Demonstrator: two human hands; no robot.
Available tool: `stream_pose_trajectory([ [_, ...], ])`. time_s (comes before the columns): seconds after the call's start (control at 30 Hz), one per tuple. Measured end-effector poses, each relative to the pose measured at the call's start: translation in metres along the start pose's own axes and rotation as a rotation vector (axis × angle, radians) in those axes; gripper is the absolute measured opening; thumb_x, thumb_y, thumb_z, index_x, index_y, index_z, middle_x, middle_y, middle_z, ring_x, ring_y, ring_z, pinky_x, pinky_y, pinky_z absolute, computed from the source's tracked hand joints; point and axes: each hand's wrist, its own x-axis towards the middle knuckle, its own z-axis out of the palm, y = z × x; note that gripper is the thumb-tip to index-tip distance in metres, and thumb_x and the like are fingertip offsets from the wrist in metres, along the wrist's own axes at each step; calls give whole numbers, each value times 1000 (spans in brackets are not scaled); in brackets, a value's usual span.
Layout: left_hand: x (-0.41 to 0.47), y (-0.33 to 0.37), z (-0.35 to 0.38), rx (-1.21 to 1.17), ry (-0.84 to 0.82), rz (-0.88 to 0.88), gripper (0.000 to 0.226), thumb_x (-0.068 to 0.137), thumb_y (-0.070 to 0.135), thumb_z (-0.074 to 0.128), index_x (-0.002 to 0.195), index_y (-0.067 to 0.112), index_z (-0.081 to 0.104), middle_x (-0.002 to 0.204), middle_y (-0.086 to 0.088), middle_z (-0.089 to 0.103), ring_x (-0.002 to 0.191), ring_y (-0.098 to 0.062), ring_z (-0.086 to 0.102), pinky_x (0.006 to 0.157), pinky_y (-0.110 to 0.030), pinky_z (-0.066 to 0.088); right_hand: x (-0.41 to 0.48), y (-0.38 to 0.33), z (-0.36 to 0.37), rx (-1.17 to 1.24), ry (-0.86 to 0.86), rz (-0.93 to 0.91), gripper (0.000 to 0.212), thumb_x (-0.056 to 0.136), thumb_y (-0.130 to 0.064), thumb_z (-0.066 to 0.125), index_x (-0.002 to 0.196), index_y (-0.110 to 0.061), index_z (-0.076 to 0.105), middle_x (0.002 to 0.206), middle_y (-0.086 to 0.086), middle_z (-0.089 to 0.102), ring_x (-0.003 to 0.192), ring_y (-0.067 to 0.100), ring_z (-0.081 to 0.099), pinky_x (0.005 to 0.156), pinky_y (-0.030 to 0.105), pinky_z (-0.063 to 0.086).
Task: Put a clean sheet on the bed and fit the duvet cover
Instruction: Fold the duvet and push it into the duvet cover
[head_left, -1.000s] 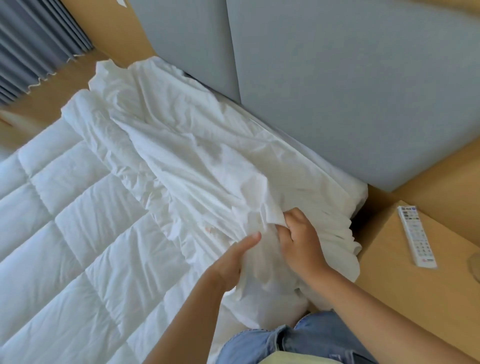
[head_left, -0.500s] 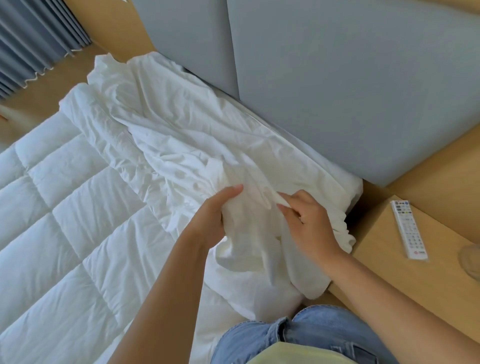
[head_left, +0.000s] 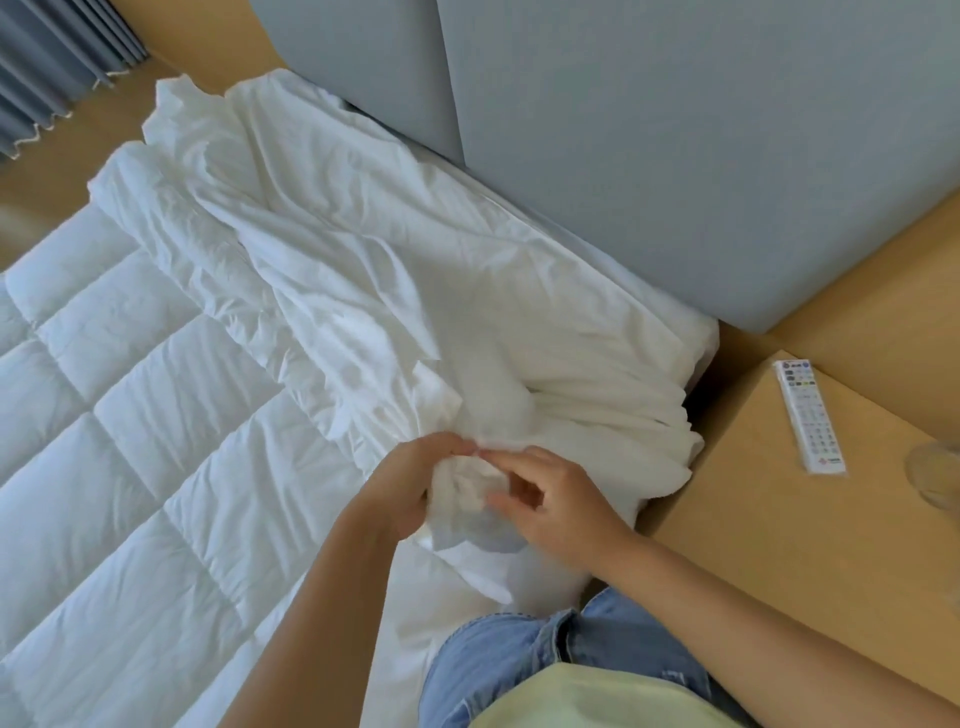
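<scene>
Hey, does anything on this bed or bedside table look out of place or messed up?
Nothing looks spilled or damaged. The duvet cover lies bunched and wrinkled along the headboard, not spread over the quilted duvet, and the left hand and right hand grip a wad of it. The remote lies on the bedside table.

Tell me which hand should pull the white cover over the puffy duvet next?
Probably the left hand: it grips the bunched cover on the side beside the quilted duvet, while the right hand pinches it nearer the wooden nightstand, farther from the duvet.
</scene>
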Motion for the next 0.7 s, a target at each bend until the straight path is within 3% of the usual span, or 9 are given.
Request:
stream_pose_trajectory([
  [0.1,-16,6,-11,-320,-166,226,53,51,11,71,101,-6,67,92,-19,69,83,-30,69,70,-33,57,8,-8,-10,202,29,115,30,79,-37,62,106,-44,52,94,-4,53,84,8,50,73,13,40],
  [0.2,-31,11,-28,-439,-215,373,44,43,11,70,86,7,77,86,-11,73,81,-26,71,68,-35,57,11,-15,-9,87,48,43,19,81,-30,59,99,-32,53,90,-14,47,82,1,45,72,10,36],
  [0.27,-33,7,-35,-255,-85,211,36,45,10,65,79,7,76,80,-10,72,73,-25,71,60,-31,56,7,-16,-4,-17,163,-64,9,84,-22,57,93,-19,57,87,-13,47,80,2,46,72,14,38],
  [0.33,-32,-3,-36,26,69,9,31,50,14,66,79,5,73,76,-12,70,67,-25,69,55,-29,53,3,-11,-1,-173,242,-150,19,85,-21,53,96,-8,59,94,-4,49,87,11,45,78,22,40],
  [0.4,-30,-13,-33,181,136,-73,22,58,19,65,76,6,70,70,-10,67,60,-21,66,52,-26,48,5,1,3,-303,147,-124,31,86,-25,51,111,-8,57,109,1,46,103,15,41,90,26,33],
  [0.5,-29,-21,-33,125,112,-85,15,60,25,67,66,13,75,70,-7,67,60,-19,66,56,-26,48,10,20,10,-261,-241,192,40,95,-31,50,132,-16,44,130,0,41,122,16,37,103,30,30],
  [0.6,-32,-19,-35,-20,50,-25,29,51,25,79,78,15,79,88,-10,74,79,-25,71,66,-32,55,11,32,20,-205,-344,329,48,95,-35,51,137,-18,38,128,0,40,120,16,40,102,32,35],
  [0.7,-33,-13,-37,14,173,151,41,46,15,72,87,13,73,86,-10,73,78,-26,71,62,-33,56,17,33,26,-177,-403,321,36,97,-29,49,131,-18,45,121,-1,45,111,15,46,95,29,39],
])
